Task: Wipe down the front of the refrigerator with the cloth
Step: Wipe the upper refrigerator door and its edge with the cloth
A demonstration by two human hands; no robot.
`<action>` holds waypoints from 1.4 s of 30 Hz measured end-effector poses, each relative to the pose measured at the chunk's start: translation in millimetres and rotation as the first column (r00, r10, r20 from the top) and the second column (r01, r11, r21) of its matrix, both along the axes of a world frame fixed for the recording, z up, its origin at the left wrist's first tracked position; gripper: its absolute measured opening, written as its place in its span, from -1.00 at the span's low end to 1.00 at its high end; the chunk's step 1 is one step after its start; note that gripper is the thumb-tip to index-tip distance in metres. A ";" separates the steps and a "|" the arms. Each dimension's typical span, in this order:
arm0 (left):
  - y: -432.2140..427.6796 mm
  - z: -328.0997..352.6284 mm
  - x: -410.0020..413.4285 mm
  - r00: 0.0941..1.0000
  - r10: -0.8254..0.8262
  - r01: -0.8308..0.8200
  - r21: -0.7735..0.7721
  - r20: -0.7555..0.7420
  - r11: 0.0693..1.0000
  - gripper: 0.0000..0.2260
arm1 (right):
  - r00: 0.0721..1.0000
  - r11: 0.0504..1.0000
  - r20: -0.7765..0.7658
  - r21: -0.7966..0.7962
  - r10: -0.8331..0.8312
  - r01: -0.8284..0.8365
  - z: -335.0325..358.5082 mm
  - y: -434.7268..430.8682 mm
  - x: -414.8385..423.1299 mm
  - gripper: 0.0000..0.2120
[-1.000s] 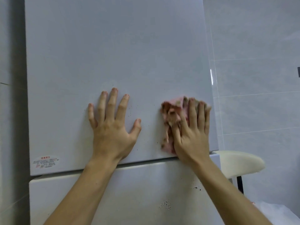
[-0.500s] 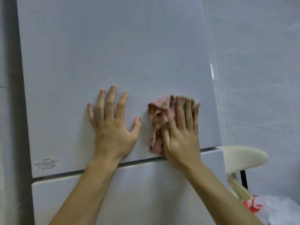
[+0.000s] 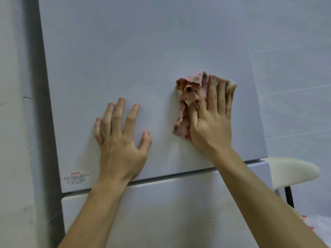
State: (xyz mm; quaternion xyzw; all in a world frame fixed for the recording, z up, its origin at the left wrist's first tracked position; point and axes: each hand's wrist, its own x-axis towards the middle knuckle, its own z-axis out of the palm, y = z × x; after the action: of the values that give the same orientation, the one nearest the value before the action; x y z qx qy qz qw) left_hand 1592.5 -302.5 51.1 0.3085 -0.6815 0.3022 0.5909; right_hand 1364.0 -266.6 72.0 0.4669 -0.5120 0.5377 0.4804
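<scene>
The refrigerator's pale grey upper door [image 3: 143, 59] fills most of the view, with the white lower door [image 3: 161, 212] beneath it. My right hand [image 3: 213, 119] presses a crumpled pink cloth with green spots [image 3: 189, 90] flat against the upper door, right of centre. The cloth bunches out past my fingertips and thumb side. My left hand [image 3: 121, 140] lies flat and empty on the same door, fingers spread, to the left of the cloth. Small dark specks dot the door near both hands.
A red-and-white sticker [image 3: 76, 178] sits at the upper door's lower left corner. Dark specks [image 3: 211, 221] mark the lower door. A cream stool seat [image 3: 293, 170] on a black leg stands right of the fridge, before a tiled wall [image 3: 295, 68]. A wall [image 3: 14, 122] flanks the left.
My right hand has slid the cloth upward on the door, after moving it left. My left hand has stayed flat in place.
</scene>
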 end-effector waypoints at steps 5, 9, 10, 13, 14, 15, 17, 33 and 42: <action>-2.1 -1.5 -0.3 1.000 -0.002 0.001 -0.026 -0.023 1.000 -0.38 | 0.989 0.999 -0.149 0.039 0.005 0.001 -73.1 4.9 8.9 -0.43; -2.2 -1.2 6.4 1.000 0.014 -0.014 -0.002 -0.011 1.000 -0.37 | 0.990 0.999 -0.141 0.038 -0.018 0.023 -77.2 2.1 11.5 -0.45; -2.5 -1.5 9.7 1.000 0.017 -0.017 0.002 -0.005 1.000 -0.37 | 0.989 0.999 -0.143 0.018 -0.028 0.031 -66.1 -0.6 12.2 -0.46; -3.0 -1.8 20.4 1.000 0.027 -0.027 0.010 0.015 1.000 -0.37 | 0.991 0.996 -0.119 -0.080 -0.057 0.048 -12.9 -9.3 15.4 -0.47; -2.8 -1.4 22.5 0.999 0.029 -0.029 0.012 0.024 0.999 -0.37 | 0.995 0.995 -0.080 -0.088 -0.054 0.047 4.3 -10.6 18.2 -0.47; -3.0 -0.7 24.4 0.999 0.031 -0.031 0.014 0.033 0.999 -0.37 | 0.998 0.996 -0.033 -0.081 -0.044 0.041 17.0 -11.6 22.1 -0.46; -3.4 0.3 24.5 0.999 0.024 -0.025 0.009 0.043 1.000 -0.37 | 0.999 0.998 0.039 -0.054 -0.019 0.021 25.8 -12.4 28.6 -0.44; -8.5 -1.3 19.7 1.000 0.010 -0.009 -0.073 0.011 0.997 -0.40 | 0.977 0.999 -0.211 -0.036 -0.017 0.010 -41.3 -11.9 56.5 -0.50; -14.3 -6.4 14.4 1.000 -0.006 0.006 -0.094 0.001 0.996 -0.36 | 0.997 0.994 -0.070 -0.110 0.016 -0.024 -5.1 -23.9 75.5 -0.49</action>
State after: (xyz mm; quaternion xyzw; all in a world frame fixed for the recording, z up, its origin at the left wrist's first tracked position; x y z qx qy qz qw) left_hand 1606.9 -316.7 44.8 0.2782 -0.6676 0.3323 0.6053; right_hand 1439.5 -290.5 66.9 0.4628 -0.4599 0.5537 0.5174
